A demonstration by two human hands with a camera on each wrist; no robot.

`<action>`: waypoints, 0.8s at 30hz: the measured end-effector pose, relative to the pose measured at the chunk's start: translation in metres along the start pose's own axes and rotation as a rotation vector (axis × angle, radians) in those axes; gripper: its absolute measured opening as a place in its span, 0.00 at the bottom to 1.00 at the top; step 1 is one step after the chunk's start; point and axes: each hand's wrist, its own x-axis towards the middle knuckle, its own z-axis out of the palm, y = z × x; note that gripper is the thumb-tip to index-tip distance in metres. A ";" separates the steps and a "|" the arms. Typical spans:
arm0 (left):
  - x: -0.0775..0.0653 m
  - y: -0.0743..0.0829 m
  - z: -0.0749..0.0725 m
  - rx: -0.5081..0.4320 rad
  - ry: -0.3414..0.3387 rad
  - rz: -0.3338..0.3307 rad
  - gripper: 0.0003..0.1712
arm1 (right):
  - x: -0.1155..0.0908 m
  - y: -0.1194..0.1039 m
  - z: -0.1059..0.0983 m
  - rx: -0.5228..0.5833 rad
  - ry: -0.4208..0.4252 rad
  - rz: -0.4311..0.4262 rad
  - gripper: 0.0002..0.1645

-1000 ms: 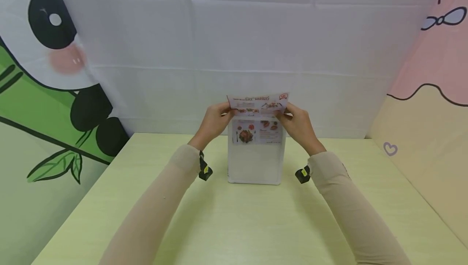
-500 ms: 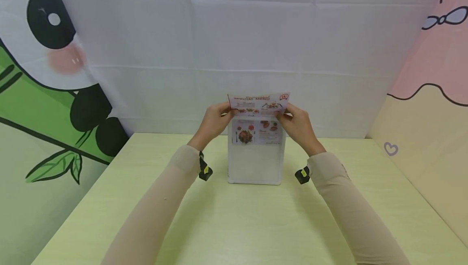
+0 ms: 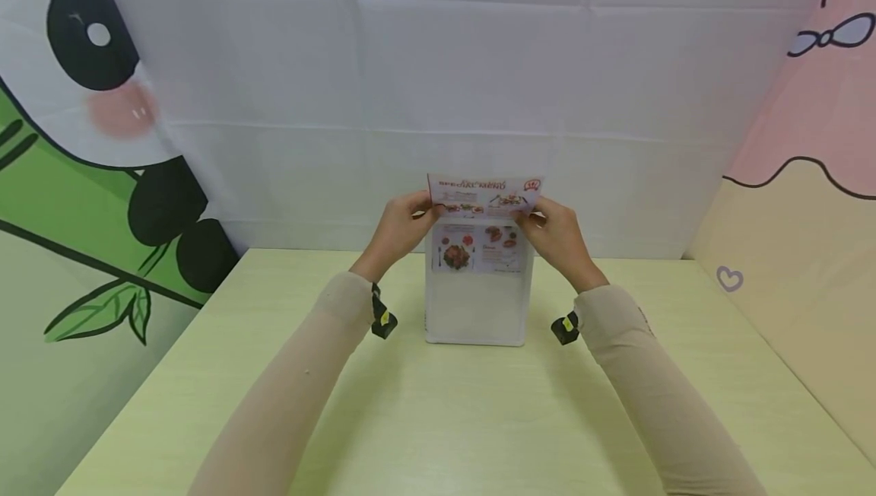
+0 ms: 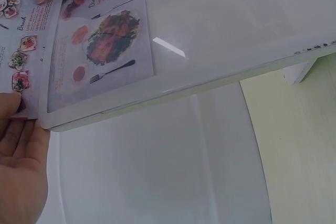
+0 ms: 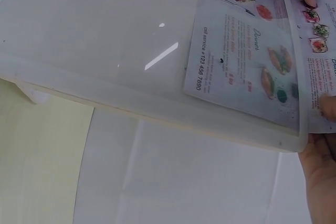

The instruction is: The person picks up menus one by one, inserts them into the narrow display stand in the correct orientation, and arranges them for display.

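A white display stand (image 3: pixel 475 310) with a clear front stands upright on the table. A printed menu sheet (image 3: pixel 486 193) is partly inside its top opening: the lower part, with food pictures and "Dinner", shows through the clear front, while the "Special Menu" part sticks out above. My left hand (image 3: pixel 404 224) pinches the sheet's left edge just above the stand's top rim, thumb in front and fingers behind. On the opposite edge my right hand (image 3: pixel 557 233) pinches it the same way. Both wrist views show the sheet (image 4: pixel 102 40) behind the clear panel (image 5: pixel 121 30).
The pale wooden table (image 3: pixel 438 420) spreads around the stand. Behind it hangs a white cloth backdrop (image 3: pixel 472 70); painted cartoon panels flank both sides. A foot (image 4: pixel 296 72) of the stand juts out at its lower back in the left wrist view.
The menu sheet has slid slightly lower inside the stand, and its top part faces the head camera a little more squarely. Both hands keep their pinch and have barely moved.
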 end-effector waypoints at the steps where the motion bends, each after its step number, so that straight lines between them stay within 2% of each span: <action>1: 0.000 0.000 0.000 -0.005 0.002 0.000 0.14 | 0.000 0.000 0.000 -0.004 -0.002 -0.001 0.12; 12: 0.000 -0.001 0.002 -0.018 0.025 0.032 0.13 | -0.001 0.001 0.000 -0.028 0.006 -0.031 0.11; 24: -0.001 -0.003 0.002 -0.016 0.020 0.030 0.12 | -0.002 0.000 0.001 0.008 -0.007 -0.006 0.13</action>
